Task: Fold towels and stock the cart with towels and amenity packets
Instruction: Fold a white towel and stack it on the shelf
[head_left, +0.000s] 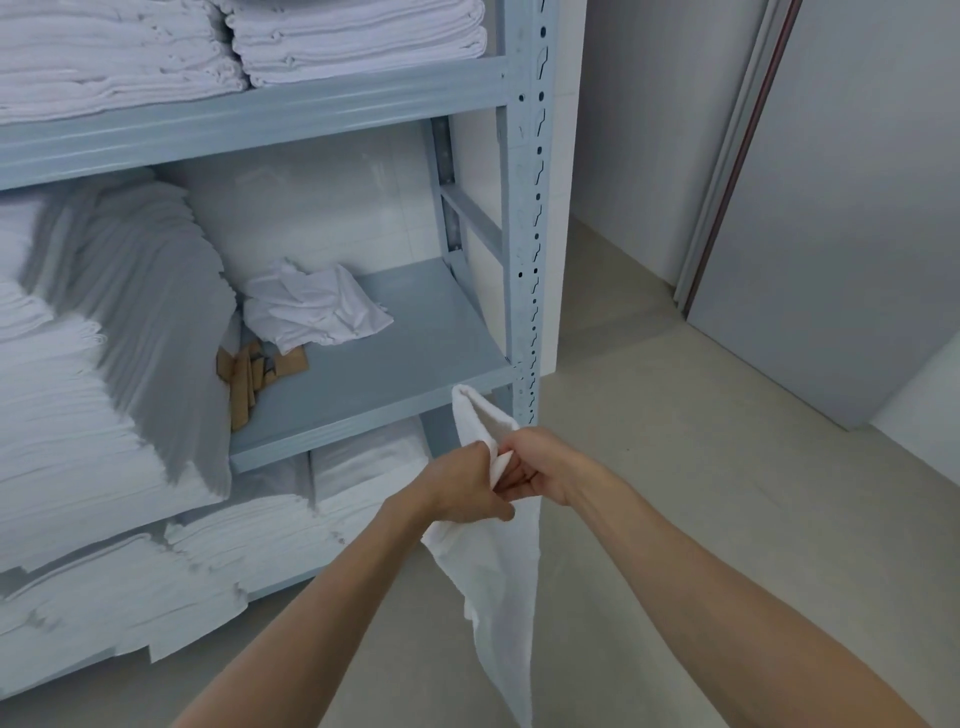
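Lower centre of the frame: left hand (464, 486) and right hand (540, 467), meeting just in front of the shelf edge. Fingers of both are curled and pinching one white towel (501, 587); a folded end stands up above the knuckles, the rest hangs down narrow and slack between the forearms toward the bottom edge.

Left and centre: grey-blue metal shelving unit (524, 208), slotted upright post at its right corner.

Top shelf, upper left: two stacks of folded white linen (358, 41), side by side and touching.

Middle shelf: tall leaning stack of folded white towels (104, 364) filling the left part, its upper layers slumped rightward. Beside it, toward the back, a crumpled white cloth (311, 309), unfolded. Just in front of that cloth, against the stack's foot, a small heap of brown paper packets (254, 371), loosely overlapping; count cannot be told. Right half of this shelf board shows bare grey surface.

Bottom shelf, lower left: low stacks of folded white linen (130, 592), edges ragged, and further right a plastic-wrapped white bundle (369, 462) partly behind the left wrist.

Right of the frame: pale floor (701, 467), white wall, grey door panel (857, 208).
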